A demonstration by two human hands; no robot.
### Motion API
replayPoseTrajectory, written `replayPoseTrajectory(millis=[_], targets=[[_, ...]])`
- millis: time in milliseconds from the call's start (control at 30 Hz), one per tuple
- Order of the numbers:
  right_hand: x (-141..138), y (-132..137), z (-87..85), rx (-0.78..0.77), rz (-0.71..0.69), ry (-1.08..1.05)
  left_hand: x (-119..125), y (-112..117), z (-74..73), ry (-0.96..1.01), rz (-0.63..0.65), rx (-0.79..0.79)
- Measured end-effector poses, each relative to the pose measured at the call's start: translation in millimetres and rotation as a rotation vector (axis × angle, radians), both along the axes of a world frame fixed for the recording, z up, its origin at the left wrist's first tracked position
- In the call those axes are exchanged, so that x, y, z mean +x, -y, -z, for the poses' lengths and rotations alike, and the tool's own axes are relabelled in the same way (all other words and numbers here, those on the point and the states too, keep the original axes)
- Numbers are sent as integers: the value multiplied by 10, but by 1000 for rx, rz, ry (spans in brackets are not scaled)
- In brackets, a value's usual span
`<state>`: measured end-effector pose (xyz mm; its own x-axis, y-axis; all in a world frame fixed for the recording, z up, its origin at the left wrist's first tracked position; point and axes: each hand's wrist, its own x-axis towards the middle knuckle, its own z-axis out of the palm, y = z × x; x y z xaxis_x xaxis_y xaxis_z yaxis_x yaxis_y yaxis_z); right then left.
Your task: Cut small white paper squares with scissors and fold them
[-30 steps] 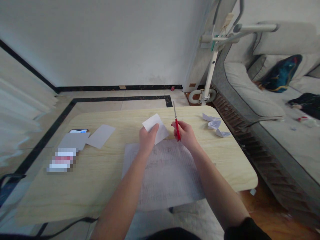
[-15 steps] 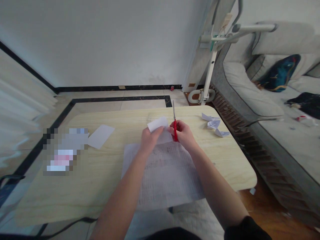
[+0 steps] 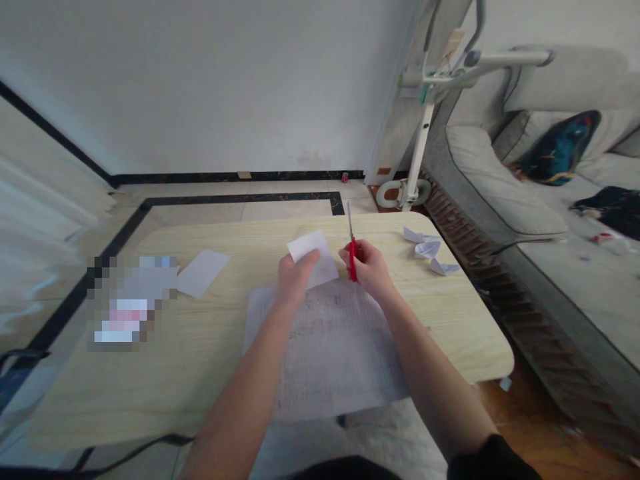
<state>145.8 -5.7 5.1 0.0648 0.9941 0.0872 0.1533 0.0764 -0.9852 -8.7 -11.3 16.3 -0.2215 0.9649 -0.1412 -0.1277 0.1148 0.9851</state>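
Note:
My left hand [image 3: 296,275] is closed on a small white sheet of paper [image 3: 324,267], thumb on top, above the far edge of a large printed sheet [image 3: 345,347]. To its right, my right hand [image 3: 369,261] holds a pair of scissors [image 3: 353,259] by the red handles, the metal blades pointing away from me. The scissors and the small paper are apart, with a narrow gap between the two hands. Fingers under the paper are hidden.
Several folded white paper pieces [image 3: 428,249] lie at the table's [image 3: 450,333] far right. Another white sheet [image 3: 204,273] rests on the left, beside a pixelated patch. A grey sofa [image 3: 500,180] and a white metal stand [image 3: 420,147] are beyond the right edge.
My left hand has drawn the small paper slightly left, away from my right hand, whose fingers no longer touch it. The scissors have shifted a little to the right.

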Motion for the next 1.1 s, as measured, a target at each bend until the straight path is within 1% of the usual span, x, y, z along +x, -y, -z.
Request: replayPoseTrajectory(millis=[133, 233, 333, 500, 633, 767, 900, 1100], targets=[[-24, 50, -25, 90, -17, 224, -2, -27, 48, -9, -40, 13], [-41, 98, -73, 104, -46, 343, -3, -45, 79, -35, -62, 22], [-41, 122, -97, 107, -55, 388, -2, -51, 88, -49, -82, 27], [-27, 129, -80, 91, -85, 464, 4, -45, 76, -22, -87, 18], [-28, 156, -95, 85, -106, 548, -1, -43, 71, -49, -86, 40], [-36, 177, -123, 120, -78, 632, -2, -42, 64, -47, -70, 55], [-53, 177, -110, 130, -66, 712, 17, -28, 38, 6, -74, 55], [-71, 179, -94, 132, -64, 786, 27, -2, 14, 41, -21, 56]])
